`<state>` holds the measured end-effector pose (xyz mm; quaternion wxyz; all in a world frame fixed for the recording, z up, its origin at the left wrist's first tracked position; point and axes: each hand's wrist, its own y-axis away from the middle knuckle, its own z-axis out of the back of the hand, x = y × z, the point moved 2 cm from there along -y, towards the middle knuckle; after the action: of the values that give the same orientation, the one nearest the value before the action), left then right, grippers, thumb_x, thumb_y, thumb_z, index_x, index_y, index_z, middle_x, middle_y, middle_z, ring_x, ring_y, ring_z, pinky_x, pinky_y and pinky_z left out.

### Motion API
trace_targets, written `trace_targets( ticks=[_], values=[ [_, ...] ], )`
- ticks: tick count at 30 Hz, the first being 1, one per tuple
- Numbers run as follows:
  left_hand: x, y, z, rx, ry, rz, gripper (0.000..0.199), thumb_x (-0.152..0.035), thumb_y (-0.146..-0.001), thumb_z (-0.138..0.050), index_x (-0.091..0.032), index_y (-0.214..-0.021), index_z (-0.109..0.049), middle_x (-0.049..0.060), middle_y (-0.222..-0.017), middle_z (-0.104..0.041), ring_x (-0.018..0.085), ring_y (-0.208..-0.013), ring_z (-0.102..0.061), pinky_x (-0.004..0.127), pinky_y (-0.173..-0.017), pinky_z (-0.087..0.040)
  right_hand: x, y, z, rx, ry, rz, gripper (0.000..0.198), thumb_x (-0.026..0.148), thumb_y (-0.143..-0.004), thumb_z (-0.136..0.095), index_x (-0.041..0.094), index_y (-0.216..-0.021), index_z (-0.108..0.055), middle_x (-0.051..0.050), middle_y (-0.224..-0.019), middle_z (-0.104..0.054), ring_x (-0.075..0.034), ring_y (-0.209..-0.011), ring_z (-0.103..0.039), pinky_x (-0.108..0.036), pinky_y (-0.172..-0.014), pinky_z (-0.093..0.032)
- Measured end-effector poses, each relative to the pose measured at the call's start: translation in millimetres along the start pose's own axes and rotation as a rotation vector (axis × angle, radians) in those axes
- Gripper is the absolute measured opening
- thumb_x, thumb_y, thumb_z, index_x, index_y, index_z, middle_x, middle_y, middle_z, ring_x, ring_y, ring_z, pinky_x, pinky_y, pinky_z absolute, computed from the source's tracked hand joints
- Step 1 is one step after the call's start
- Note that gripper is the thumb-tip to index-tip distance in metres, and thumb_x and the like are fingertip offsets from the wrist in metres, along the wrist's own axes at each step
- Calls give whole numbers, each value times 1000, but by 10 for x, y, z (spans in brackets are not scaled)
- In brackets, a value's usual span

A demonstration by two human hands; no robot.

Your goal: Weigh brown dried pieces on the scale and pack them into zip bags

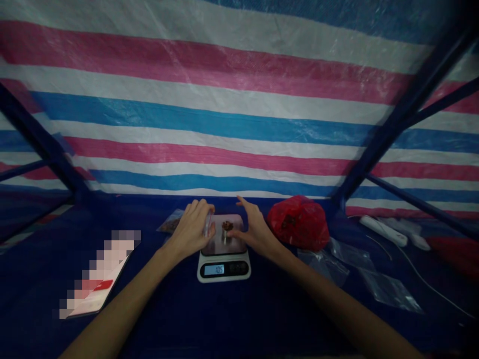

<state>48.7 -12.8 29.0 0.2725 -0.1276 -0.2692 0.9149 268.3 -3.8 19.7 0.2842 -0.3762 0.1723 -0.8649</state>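
A white kitchen scale (223, 275) stands in front of me, its lit display reading what looks like 105 or 10.5. On its metal plate sits a small metal cup (225, 236) heaped with brown bits. At the plate's left edge my left hand (192, 227) is closed, with what looks like a clear plastic bag (207, 225) between thumb and fingers. My right hand (254, 227) is at the right edge, fingers apart; its thumb reaches the cup, and I cannot tell whether it touches. Behind my left hand lies a clear bag of brown pieces (170, 221).
A red plastic bag (298, 223) of dark pieces sits right of the scale. Clear zip bags (391, 290) lie before it. Farther right are a white power strip (383, 230) and cable. A phone (107, 284) lies left. Blue frame bars (398, 114) and striped sheeting enclose the table.
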Motion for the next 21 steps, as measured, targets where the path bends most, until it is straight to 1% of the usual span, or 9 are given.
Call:
trace_targets(
  ticks=[1, 3, 6, 9, 12, 15, 18, 21],
  values=[
    [7, 12, -24, -28, 20, 24, 19, -19, -88, -54, -17, -106, -52, 9, -100, -58, 27, -95, -51, 42, -80, -46, -22, -11, -48, 18, -17, -21, 98, 38, -73, -89, 24, -155, -37, -14, -140, -60, -34, -130, -53, -57, -106, -46],
    [0, 32, -60, -77, 50, 45, 17, -16, -90, -52, -18, -106, -54, 8, -99, -60, 27, -96, -53, 41, -82, -46, -38, 6, -123, 11, -48, -45, 84, 34, -74, -88, 24, -147, -47, -11, -131, -67, -32, -125, -57, -54, -105, -45],
    [-38, 45, -84, -125, 69, 15, 28, -12, -89, -53, -19, -116, -57, 8, -104, -64, 26, -104, -55, 41, -89, -46, -30, 81, -176, -20, -90, -53, 62, 25, -78, -85, 25, -134, -59, -5, -116, -73, -27, -116, -62, -48, -103, -46],
    [-59, 50, -89, -153, 76, 27, 32, -14, -91, -54, -20, -123, -59, 9, -111, -66, 26, -110, -57, 42, -94, -45, -35, 144, -196, -23, -103, -47, 56, 20, -78, -85, 24, -130, -63, -5, -114, -75, -26, -112, -64, -46, -101, -46],
    [-55, 60, -104, -102, 64, 63, 24, -18, -94, -52, -20, -117, -60, 9, -108, -66, 26, -107, -57, 42, -93, -45, -50, 166, -225, -22, -95, -63, 56, 22, -76, -86, 21, -128, -65, -8, -116, -74, -27, -112, -64, -48, -99, -47],
    [-39, 65, -138, -19, 16, 94, 16, -23, -93, -53, -19, -108, -57, 9, -101, -64, 28, -102, -54, 43, -87, -44, -56, 148, -259, -42, -78, -58, 47, 24, -77, -86, 20, -121, -69, -9, -114, -75, -28, -110, -63, -48, -95, -49],
    [-48, 59, -165, 28, 2, 91, 22, -28, -88, -56, -18, -106, -52, 10, -101, -59, 29, -98, -51, 44, -84, -44, -55, 124, -277, -65, -81, -23, 36, 25, -79, -85, 20, -111, -72, -8, -107, -76, -27, -104, -64, -46, -92, -50],
    [-92, 49, -160, 41, 83, 83, 26, -29, -85, -58, -18, -107, -50, 9, -104, -57, 28, -99, -49, 43, -86, -44, -48, 124, -258, -77, -107, -11, 34, 25, -78, -86, 20, -109, -71, -8, -106, -76, -27, -104, -64, -45, -92, -51]
  ],
)
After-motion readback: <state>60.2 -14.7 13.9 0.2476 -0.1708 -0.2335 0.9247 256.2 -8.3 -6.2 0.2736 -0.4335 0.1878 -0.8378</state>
